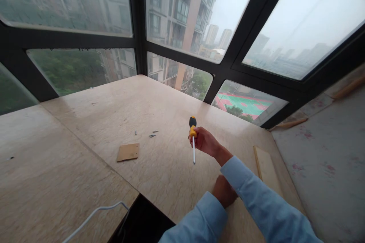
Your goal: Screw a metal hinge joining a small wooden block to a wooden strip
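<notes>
My right hand [207,141] is closed around a screwdriver [192,132] with a yellow and black handle. Its bare metal shaft points down toward me, above the stone-like counter [171,174]. My left hand [224,191] is low beside my right sleeve, partly behind it. Its fingers are hidden, so what it holds, if anything, does not show. Left of the screwdriver, several small screws [153,135] lie on the counter. Nearer to me is a small flat brown board [128,152], with small holes along its right edge.
A wooden plank [266,169] lies at the right, near the wall [322,159]. Dark-framed windows [182,60] border the counter's far side. At the lower left, a white cable [97,210] runs by a dark opening [145,222]. A small dark object [10,158] lies far left.
</notes>
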`<action>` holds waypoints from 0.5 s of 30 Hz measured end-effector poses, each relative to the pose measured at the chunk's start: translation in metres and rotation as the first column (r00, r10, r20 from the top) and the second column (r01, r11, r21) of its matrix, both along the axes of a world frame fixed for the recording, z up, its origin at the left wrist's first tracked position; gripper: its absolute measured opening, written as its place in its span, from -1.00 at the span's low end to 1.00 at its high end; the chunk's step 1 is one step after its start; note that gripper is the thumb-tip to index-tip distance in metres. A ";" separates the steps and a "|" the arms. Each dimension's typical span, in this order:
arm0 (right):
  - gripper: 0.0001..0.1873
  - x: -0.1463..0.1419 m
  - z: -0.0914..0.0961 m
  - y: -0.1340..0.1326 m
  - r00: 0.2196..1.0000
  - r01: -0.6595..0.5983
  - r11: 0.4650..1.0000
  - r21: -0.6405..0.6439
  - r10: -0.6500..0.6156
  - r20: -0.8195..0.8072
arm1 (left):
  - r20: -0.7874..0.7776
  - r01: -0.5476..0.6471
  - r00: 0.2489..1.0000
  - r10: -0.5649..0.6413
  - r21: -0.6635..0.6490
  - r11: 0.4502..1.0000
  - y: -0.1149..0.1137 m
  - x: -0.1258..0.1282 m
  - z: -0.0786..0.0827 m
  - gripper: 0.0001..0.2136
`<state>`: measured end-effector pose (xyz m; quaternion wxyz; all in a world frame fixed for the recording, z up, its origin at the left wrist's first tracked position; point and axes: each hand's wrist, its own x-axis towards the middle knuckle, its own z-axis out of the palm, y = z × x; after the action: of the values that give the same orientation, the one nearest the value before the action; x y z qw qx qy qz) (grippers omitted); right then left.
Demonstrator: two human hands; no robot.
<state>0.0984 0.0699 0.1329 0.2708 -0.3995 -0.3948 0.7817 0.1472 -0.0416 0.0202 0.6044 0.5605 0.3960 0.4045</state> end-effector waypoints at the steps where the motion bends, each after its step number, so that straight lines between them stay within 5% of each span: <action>1: -0.72 0.018 0.006 -0.007 0.994 0.006 1.000 -0.002 -0.006 -0.105 | -0.021 -0.010 1.000 0.009 -0.022 1.000 -0.002 -0.001 -0.004 -0.91; 5: -0.74 0.091 0.018 -0.040 0.971 0.162 0.987 -0.007 -0.161 -0.176 | -0.069 -0.079 0.995 0.074 -0.068 0.995 0.000 -0.034 -0.013 -0.75; 9: -0.69 0.165 0.018 -0.077 0.902 0.402 0.914 -0.054 -0.405 -0.149 | -0.284 -0.229 0.923 0.259 0.135 0.964 0.018 -0.113 0.006 -0.76; 11: -0.64 0.201 0.015 -0.095 0.843 0.517 0.850 -0.101 -0.526 -0.111 | -0.425 -0.350 0.791 0.440 0.276 0.895 0.032 -0.161 0.022 -0.77; 15: -0.53 0.259 -0.001 -0.126 0.709 0.695 0.703 -0.155 -0.705 -0.020 | -0.658 -0.466 0.346 0.669 0.499 0.731 0.056 -0.244 0.045 -0.78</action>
<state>0.3572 -0.0563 0.1315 0.5346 -0.5061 -0.1488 0.6602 -0.0970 0.0148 0.0651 0.1078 0.5683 0.7458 0.3305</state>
